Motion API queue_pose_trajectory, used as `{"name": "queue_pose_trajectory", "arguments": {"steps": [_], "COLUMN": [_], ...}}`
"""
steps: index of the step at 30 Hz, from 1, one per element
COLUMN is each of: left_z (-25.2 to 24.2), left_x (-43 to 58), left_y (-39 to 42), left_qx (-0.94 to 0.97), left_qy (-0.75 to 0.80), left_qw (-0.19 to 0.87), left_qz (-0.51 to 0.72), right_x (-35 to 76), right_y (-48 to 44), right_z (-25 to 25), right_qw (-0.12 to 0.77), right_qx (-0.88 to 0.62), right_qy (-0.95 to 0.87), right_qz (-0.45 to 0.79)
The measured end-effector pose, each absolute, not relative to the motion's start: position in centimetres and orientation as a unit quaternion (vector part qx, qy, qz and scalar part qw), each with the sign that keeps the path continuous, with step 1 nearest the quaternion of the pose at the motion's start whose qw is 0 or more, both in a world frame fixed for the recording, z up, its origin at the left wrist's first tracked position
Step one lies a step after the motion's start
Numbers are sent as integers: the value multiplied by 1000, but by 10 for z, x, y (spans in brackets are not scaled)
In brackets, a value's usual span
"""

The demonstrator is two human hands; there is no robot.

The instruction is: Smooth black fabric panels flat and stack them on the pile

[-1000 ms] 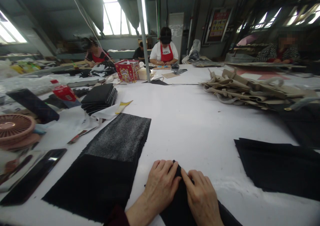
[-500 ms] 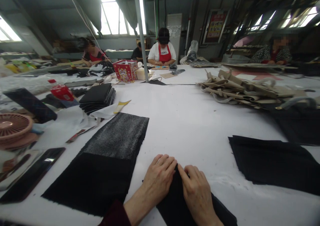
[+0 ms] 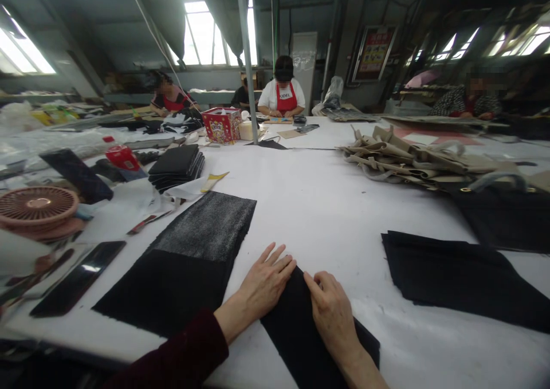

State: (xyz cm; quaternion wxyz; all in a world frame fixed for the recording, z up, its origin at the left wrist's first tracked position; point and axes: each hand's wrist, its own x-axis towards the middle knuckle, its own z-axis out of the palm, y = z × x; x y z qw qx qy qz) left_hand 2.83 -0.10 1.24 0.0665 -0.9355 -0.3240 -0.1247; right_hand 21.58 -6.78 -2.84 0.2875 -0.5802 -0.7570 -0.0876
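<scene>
A folded piece of black fabric [image 3: 296, 331] lies at an angle on the white table in front of me. My left hand [image 3: 268, 280] rests flat on its far left edge, fingers stretched out and a little apart. At the right edge of the same piece is my right hand [image 3: 330, 306], its forefinger pointing along the fabric and its other fingers curled in, closed against the cloth. Its thumb is hidden. To the left lies a stack of black fabric pieces [image 3: 172, 291] with a grey speckled far end [image 3: 206, 223].
More black fabric [image 3: 455, 274] lies on the right, near piled beige pieces [image 3: 412, 157]. On the left are a phone [image 3: 79, 277], a brush [image 3: 148, 223], a pink fan [image 3: 38, 205] and folded black pieces [image 3: 178, 165]. A pole [image 3: 248, 62] stands ahead; co-workers sit beyond.
The left hand's fingers have spread and stretched out farther forward on the fabric. The right hand stays at the edge, slightly farther up. The view has shifted a little.
</scene>
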Motion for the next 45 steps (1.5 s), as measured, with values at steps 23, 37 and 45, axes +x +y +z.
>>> {"name": "queue_pose_trajectory", "arguments": {"steps": [23,37,45], "left_z": [20,17,22], "left_x": [38,46,52], "left_y": [-8,-16,-19], "left_qx": [-951,-960,-968], "left_qy": [-295,-254,-227], "left_qw": [77,115,104], "left_qz": [-58,-23,-26], "right_x": [231,245,254], "right_y": [-88,-108,-120], "right_z": [-26,-29,-26], "right_qw": [284,283,289], "right_qx": [-571,-575,-569], "right_qy": [-767,-765,-766], "right_qz": [-67,-68,-71]}}
